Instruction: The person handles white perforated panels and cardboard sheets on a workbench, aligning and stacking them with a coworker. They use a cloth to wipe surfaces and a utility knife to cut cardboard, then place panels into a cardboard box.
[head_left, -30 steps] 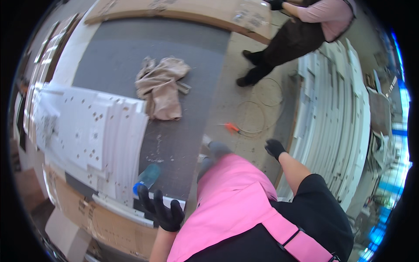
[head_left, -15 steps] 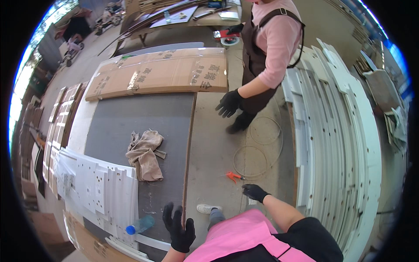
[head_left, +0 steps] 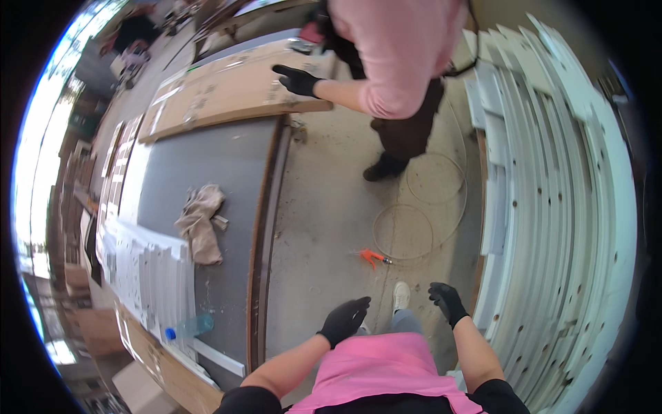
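Both of my hands wear black gloves and hold nothing. My left hand (head_left: 346,321) hangs in front of my pink apron (head_left: 376,362), fingers stretched out and turned toward the right. My right hand (head_left: 448,303) is beside the stack of white boards (head_left: 527,228), its fingers loosely bent and apart. On the floor ahead of my shoe (head_left: 401,295) lies an orange air blow gun (head_left: 372,257), joined to a thin coiled hose (head_left: 405,205).
Left stands a grey-topped table (head_left: 231,162) bearing a beige cloth (head_left: 202,224), white slotted panels (head_left: 155,269), a bottle (head_left: 193,326) and a long cardboard box (head_left: 234,90). A co-worker in a pink top (head_left: 407,55) stands ahead, one gloved hand (head_left: 296,81) over the box.
My view has shifted toward the right-hand stack. My left hand has come away from the table to my front. The co-worker is nearer, with the gloved hand raised over the box.
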